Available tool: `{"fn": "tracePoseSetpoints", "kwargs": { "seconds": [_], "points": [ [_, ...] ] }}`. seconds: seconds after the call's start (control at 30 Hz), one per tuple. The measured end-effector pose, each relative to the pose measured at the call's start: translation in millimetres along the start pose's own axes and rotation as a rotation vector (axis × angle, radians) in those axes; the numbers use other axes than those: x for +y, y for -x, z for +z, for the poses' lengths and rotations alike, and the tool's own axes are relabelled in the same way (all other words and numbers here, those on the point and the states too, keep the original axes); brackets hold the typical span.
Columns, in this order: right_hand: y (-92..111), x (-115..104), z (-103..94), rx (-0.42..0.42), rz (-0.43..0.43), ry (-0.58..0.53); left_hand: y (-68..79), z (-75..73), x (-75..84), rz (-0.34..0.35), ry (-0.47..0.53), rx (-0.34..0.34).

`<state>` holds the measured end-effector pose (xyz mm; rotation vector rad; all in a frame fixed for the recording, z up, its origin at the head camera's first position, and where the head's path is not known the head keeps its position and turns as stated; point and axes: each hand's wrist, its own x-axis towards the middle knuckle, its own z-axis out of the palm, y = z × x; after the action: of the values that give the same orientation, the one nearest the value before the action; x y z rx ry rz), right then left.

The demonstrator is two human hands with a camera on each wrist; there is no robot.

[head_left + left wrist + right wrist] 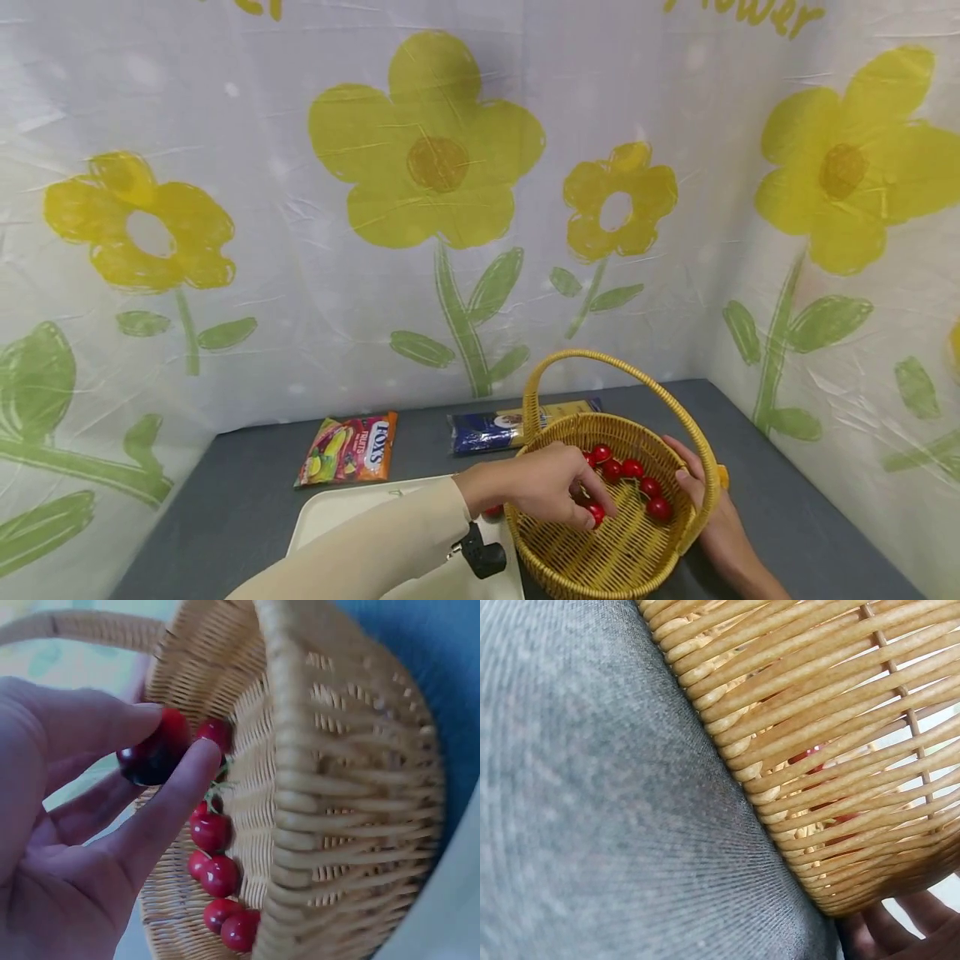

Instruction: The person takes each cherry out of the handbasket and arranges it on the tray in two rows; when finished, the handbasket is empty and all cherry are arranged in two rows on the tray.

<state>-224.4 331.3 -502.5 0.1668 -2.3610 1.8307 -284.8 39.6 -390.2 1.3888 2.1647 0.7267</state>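
Note:
In the head view my left hand (pixel 551 487) reaches over the rim of a yellow wicker basket (pixel 600 575). Its thumb and fingers pinch a red cherry tomato (pixel 597 514), seen closer as a dark-shaded tomato (pixel 161 746) in the left wrist view. Several more cherry tomatoes (pixel 212 832) lie inside along the wall, some on green stems (pixel 217 787). My right hand (pixel 716 525) grips the basket's right side at the rim, near the foot of the handle (pixel 675 398). In the right wrist view its fingers (pixel 889 926) show beside the woven wall, partly hidden.
Left of the basket lies a white tray (pixel 322 521), with a red thing (pixel 492 512) on it half hidden by the left wrist. Behind stand a Fox's fruits candy bag (pixel 348 450) and a blue-and-yellow packet (pixel 487 432). A flowered curtain (pixel 300 333) encloses the dark table (pixel 225 508).

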Motion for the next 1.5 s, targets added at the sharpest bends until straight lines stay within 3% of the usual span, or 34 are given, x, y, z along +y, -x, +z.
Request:
{"fn": "tracePoseSetpoints", "kwargs": {
  "seconds": [0.13,0.47,0.63,0.83,1.1,1.27,1.37,1.5],
  "points": [
    [0,0,1.0,-0.006,0.013,-0.015,27.1,-0.2,4.8,-0.017,0.101,0.113],
    [-1,0,0.5,-0.002,0.036,-0.023,106.9,9.3,-2.6,0.007,0.299,0.517],
    [-2,1,-1.8,-0.007,0.033,-0.025,148.6,14.3,-16.7,-0.095,0.351,0.720],
    [-2,3,-3.1,-0.011,0.029,-0.047,199.2,21.4,-31.1,-0.254,0.388,0.811],
    [-3,3,-2.7,-0.012,0.029,-0.031,252.5,31.7,-46.6,-0.423,0.267,1.033],
    [-4,2,-3.1,-0.010,0.026,-0.003,272.9,38.3,-55.7,-0.517,0.242,1.110],
    [-3,2,-3.1,-0.011,0.023,0.011,280.0,38.8,-59.3,-0.576,0.287,1.112],
    [-3,2,-2.3,-0.010,0.030,0.022,285.8,38.9,-64.1,-0.579,0.316,1.089]
  ]
}}
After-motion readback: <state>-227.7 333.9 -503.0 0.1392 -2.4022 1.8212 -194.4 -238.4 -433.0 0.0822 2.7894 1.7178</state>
